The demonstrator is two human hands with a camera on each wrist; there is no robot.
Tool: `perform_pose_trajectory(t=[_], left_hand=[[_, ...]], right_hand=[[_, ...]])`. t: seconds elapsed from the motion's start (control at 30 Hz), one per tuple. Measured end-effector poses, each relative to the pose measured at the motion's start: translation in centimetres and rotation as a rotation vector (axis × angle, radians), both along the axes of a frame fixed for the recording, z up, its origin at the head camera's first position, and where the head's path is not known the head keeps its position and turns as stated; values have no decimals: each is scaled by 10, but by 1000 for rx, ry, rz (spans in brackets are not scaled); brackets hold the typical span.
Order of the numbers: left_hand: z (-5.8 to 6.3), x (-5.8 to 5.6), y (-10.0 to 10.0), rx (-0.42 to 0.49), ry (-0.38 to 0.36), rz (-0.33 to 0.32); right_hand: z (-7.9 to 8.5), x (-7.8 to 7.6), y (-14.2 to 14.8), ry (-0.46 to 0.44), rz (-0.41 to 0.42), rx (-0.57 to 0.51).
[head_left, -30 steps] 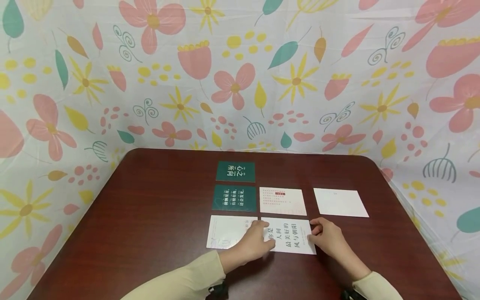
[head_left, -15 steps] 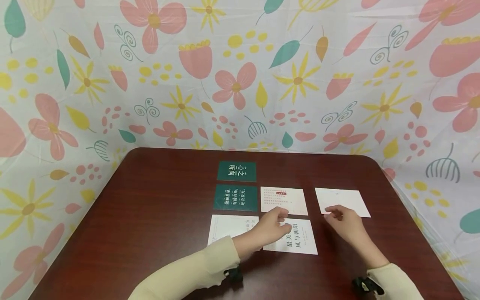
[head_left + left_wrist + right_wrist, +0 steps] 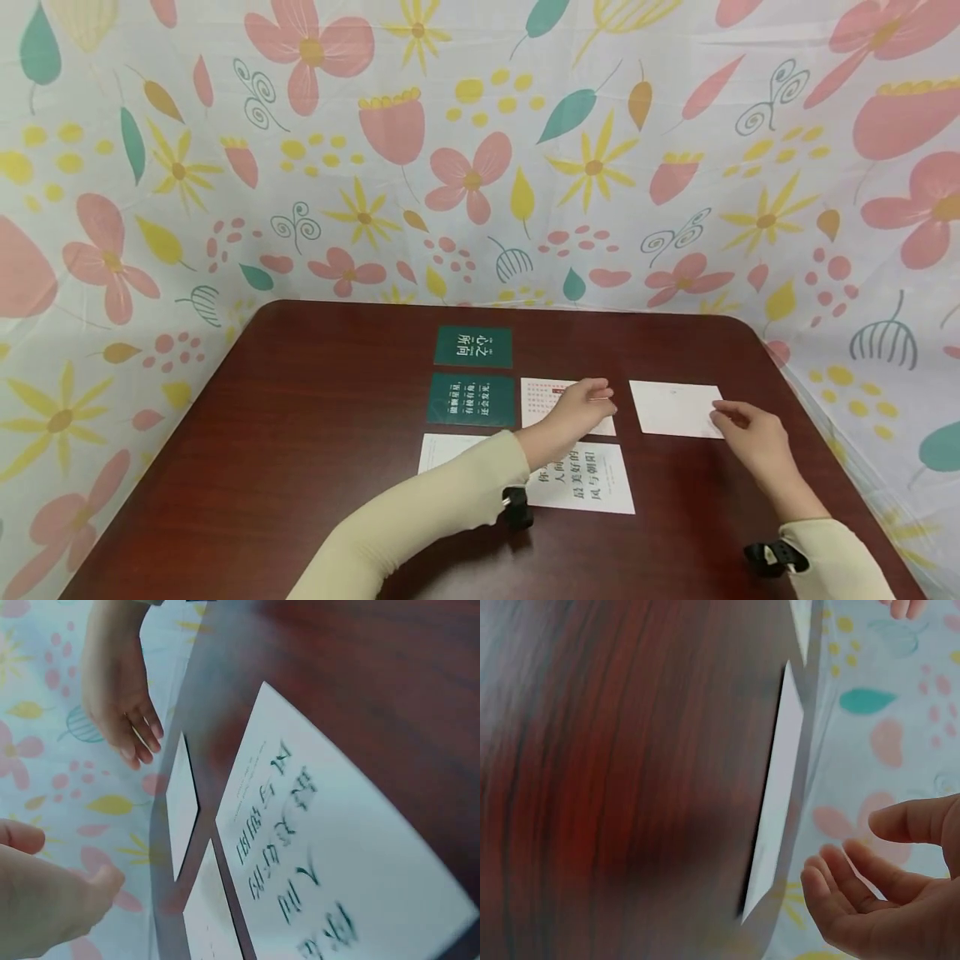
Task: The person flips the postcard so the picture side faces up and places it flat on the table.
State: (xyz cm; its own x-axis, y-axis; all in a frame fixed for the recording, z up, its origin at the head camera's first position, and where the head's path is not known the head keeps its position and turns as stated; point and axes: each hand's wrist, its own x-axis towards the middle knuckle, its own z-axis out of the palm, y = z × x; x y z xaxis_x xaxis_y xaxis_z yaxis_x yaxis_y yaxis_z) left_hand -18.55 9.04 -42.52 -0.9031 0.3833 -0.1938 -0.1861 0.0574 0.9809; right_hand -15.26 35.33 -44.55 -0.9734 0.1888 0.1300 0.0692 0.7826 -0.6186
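A mostly blank white card (image 3: 675,408) lies at the right of the group, with a tiny mark near its far edge. My right hand (image 3: 757,446) hovers at its right edge; the right wrist view shows the fingers (image 3: 889,877) loosely bent, thumb apart, holding nothing. My left hand (image 3: 572,417) is over a cream card with red print (image 3: 536,398) and partly hides it. Its thumb and fingers hold nothing. Below the left wrist lies a white card with large dark characters (image 3: 600,483), partly covered by the sleeve.
Two green cards, one far (image 3: 474,347) and one nearer (image 3: 471,400), lie in a left column. Another white card (image 3: 442,450) below them is mostly hidden by the left sleeve. The dark wooden table (image 3: 315,400) meets a flower-patterned cloth (image 3: 480,242) behind.
Both hands have left the white card with large characters. The left hand moved up and right over the red-print card; the right hand moved right to the blank card's edge. The cards stay put.
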Motion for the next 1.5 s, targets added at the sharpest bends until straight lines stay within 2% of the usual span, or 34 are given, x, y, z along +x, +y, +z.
perform_pose_trajectory(t=[0.17, 0.3, 0.5, 0.67, 0.87, 1.0, 1.23, 1.5], left_hand=[[-4, -9, 25, 18, -29, -18], [-8, -11, 40, -29, -71, -24], [-15, -10, 50, -26, -168, -30], [-18, -9, 54, 0, -227, -8], [-21, -6, 59, 46, -241, 22], [-24, -3, 61, 76, -261, 23], [-27, -2, 62, 80, -245, 30], [-29, -4, 64, 77, -230, 62]], right_hand=[[-4, -4, 18, -73, -35, -54], [-6, -8, 27, -140, -38, -97], [-8, -12, 31, -221, -34, -91], [-7, -15, 29, -243, -13, -72], [-6, -15, 23, -235, -6, -77], [-5, -16, 20, -255, -8, -135], [-6, -17, 24, -299, -40, -204], [-8, -14, 27, -247, -87, -208]])
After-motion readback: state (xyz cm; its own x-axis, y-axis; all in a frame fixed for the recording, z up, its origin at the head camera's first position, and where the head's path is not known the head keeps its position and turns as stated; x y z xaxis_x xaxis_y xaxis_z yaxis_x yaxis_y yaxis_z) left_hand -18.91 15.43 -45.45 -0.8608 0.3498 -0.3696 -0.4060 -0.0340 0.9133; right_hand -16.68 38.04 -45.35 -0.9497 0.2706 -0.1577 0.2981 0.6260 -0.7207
